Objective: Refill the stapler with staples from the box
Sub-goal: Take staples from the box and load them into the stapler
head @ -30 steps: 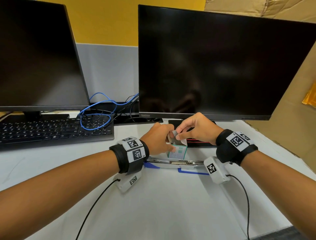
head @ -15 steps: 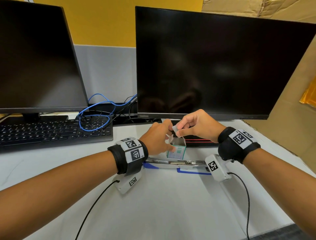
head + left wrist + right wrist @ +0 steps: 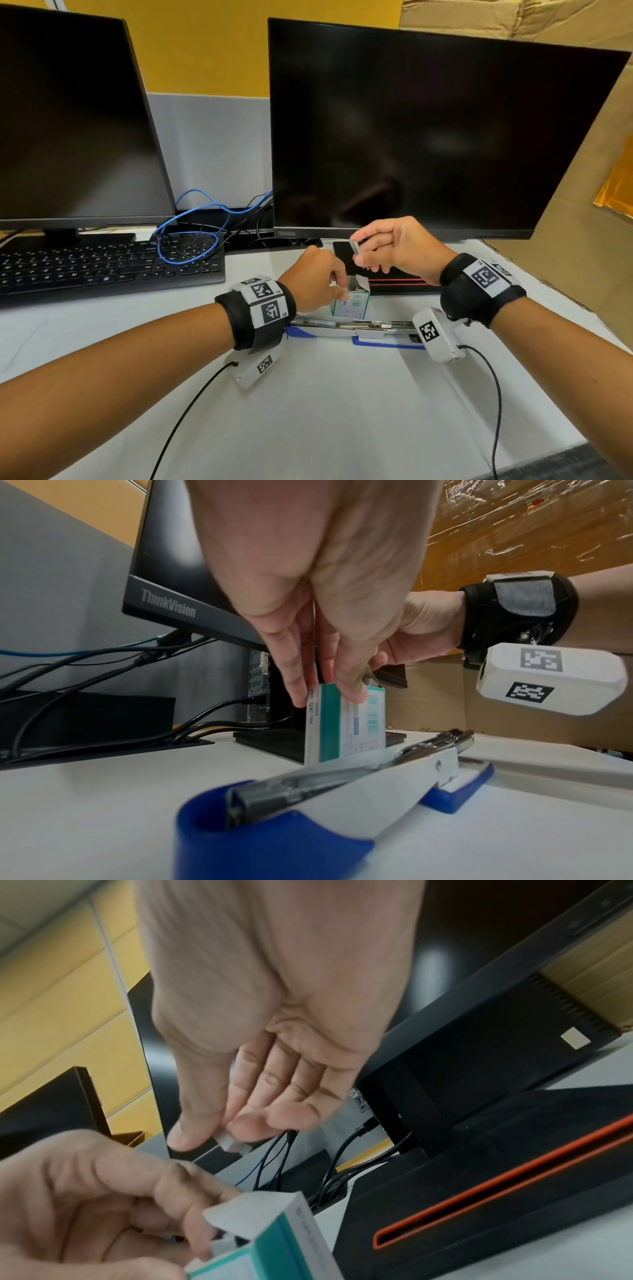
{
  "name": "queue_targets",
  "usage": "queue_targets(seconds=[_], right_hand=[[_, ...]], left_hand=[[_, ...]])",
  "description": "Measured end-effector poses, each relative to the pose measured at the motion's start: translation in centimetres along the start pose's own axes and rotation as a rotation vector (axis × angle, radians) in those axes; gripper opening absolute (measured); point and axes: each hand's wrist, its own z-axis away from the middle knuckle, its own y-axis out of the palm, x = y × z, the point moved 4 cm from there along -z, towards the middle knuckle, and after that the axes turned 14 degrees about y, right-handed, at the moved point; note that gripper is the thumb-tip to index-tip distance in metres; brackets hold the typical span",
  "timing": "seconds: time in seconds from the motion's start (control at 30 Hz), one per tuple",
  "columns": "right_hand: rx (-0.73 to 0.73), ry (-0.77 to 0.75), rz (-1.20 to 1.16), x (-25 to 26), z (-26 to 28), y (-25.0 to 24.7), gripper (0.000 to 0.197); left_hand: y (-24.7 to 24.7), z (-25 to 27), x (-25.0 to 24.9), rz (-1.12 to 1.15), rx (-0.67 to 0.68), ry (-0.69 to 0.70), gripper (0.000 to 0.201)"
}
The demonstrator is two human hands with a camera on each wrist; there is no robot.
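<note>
The right hand (image 3: 394, 248) pinches a staple strip (image 3: 354, 247) between thumb and forefinger, raised at 1 o'clock above the box (image 3: 352, 303). Light, stiff and brittle, the strip is probably best gripped by its long sides. The left hand (image 3: 315, 282) holds the upright box; the stapler (image 3: 349, 327) lies open at 6 o'clock of it.

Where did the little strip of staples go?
The staple strip is pinched in the right hand, in the head view up in the air just above the open staple box that the left hand holds.
</note>
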Motion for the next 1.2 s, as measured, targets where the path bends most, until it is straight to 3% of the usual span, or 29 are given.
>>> queue_targets(seconds=[0.23, 0.5, 0.77, 1.07, 1.2], right_hand=[[0.048, 0.044, 0.283, -0.8, -0.2, 1.3, 0.019], [0.037, -0.051, 0.485, 0.1, -0.2, 2.2, 0.018], [-0.085, -0.101, 0.426, 0.4, 0.3, 0.8, 0.018], [-0.012, -0.086, 0.765, -1.0, 2.3, 1.5, 0.016], [-0.063, -0.056, 0.814, -1.3, 2.4, 1.1, 0.016]], left_hand=[[0.0, 0.1, 0.1, 0.008, -0.006, -0.019, 0.025], [-0.1, -0.1, 0.0, 0.086, -0.032, -0.062, 0.042], [-0.2, -0.1, 0.2, 0.115, -0.035, -0.085, 0.037], [0.8, -1.3, -1.7, 0.163, -0.046, -0.048, 0.036], [0.7, -0.8, -1.9, 0.112, -0.004, -0.051, 0.052]])
